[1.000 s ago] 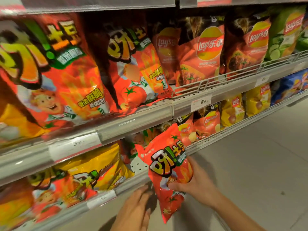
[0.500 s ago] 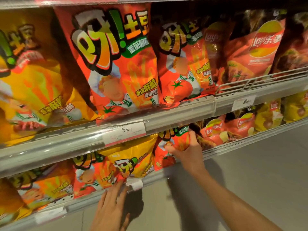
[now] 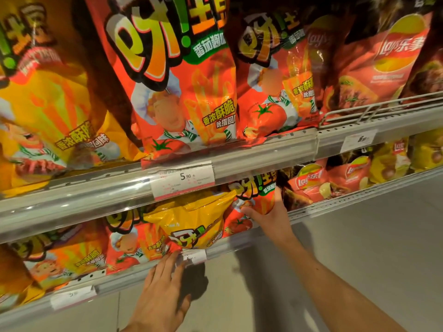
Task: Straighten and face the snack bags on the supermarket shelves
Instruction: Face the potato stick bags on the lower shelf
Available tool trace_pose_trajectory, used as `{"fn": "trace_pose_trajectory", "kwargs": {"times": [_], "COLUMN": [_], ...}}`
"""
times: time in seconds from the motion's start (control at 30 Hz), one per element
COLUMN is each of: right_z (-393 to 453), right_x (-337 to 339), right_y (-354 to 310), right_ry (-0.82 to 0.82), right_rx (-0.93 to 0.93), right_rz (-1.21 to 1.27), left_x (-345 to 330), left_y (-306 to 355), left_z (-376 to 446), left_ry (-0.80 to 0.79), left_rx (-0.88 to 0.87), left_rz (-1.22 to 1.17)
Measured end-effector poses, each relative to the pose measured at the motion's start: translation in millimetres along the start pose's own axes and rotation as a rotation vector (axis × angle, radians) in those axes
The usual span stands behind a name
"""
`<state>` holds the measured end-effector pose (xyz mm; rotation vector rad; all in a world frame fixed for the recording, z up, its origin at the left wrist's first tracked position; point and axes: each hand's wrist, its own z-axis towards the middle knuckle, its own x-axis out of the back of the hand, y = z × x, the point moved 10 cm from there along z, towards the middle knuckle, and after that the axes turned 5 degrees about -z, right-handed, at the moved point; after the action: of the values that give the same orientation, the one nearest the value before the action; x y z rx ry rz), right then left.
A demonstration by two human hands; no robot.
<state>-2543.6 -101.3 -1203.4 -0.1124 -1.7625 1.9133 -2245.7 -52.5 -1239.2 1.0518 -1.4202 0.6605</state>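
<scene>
— Where's the red tomato snack bag (image 3: 257, 197)?
— Lower shelf (image 3: 239, 243), about four o'clock from the 5.90 price tag (image 3: 183, 179), just beside the tilted yellow snack bag (image 3: 191, 219). The right hand (image 3: 271, 216) grips it.
— And the left hand (image 3: 160, 298)?
— Fingers straight, released, fingertips at the shelf rail, seven o'clock from the yellow bag.

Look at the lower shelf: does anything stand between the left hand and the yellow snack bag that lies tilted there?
Nothing visible does. The left hand reaches up with straight fingers to the lower shelf rail, just below the yellow bag. Only the rail's lip and a small price tag lie near the fingertips, beneath the bag, not across it.
</scene>
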Motion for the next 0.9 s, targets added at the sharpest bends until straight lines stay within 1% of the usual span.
{"fn": "trace_pose_trajectory", "kwargs": {"times": [0.13,0.27,0.4,0.53,0.6,0.67,0.73,0.8,0.87,0.9], "right_z": [-4,-5,-8,-16,-21,-28,-39,-60,-89,-100], "right_x": [1,-3,-4,-2,5,14,25,43,54,52], "right_y": [10,11,14,13,6,-5,-14,-21,-31,-37], "right_ry": [-0.008,-0.033,-0.050,-0.022,0.020,0.065,0.130,0.293,0.436,0.449], "right_rx": [-0.029,-0.075,-0.096,-0.117,-0.119,-0.073,-0.023,0.017,0.101,0.149], "right_rz": [0.003,-0.011,-0.051,-0.104,-0.142,-0.183,-0.273,-0.409,-0.454,-0.442], "left_x": [2,5,9,19,21,24,33,47,63,72], "left_y": [-1,1,-2,-3,-6,-9,-11,-17,-28,-37], "left_z": [-2,-7,-11,-7,-4,-3,-7,-14,-26,-34], "left_ry": [-0.017,-0.010,-0.023,0.029,0.025,0.031,0.086,0.188,0.329,0.424], "left_rx": [0.011,-0.036,-0.065,-0.100,-0.094,-0.090,-0.085,-0.071,-0.030,0.000], "left_rz": [-0.061,-0.139,-0.149,-0.155,-0.168,-0.214,-0.320,-0.431,-0.519,-0.560]}}
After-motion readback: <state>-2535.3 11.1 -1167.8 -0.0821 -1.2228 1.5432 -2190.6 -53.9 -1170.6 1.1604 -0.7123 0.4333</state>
